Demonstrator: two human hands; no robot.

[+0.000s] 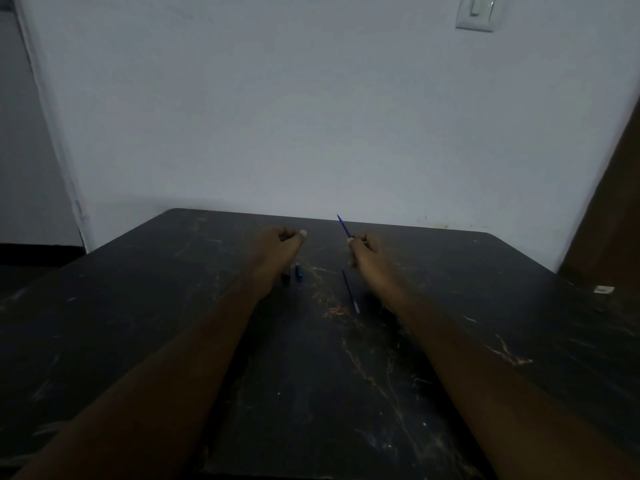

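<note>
Both my arms stretch out over a dark marbled table (346, 375). My right hand (363, 249) has its fingers curled round a thin blue pen refill (344, 226) that points up and to the left above the fist. My left hand (282, 242) is curled into a fist near the table's far edge; whether it holds anything is hidden. Below the left wrist lie a small blue pen cap (298, 272) and a dark pen part (285, 277). A second thin dark refill (350, 291) lies on the table beside my right forearm.
A pale wall (311, 116) rises right behind the table's far edge. A small white object (603, 289) sits near the table's right edge. A brown door (609, 220) stands at the right, and a light switch (478, 12) is on the wall above.
</note>
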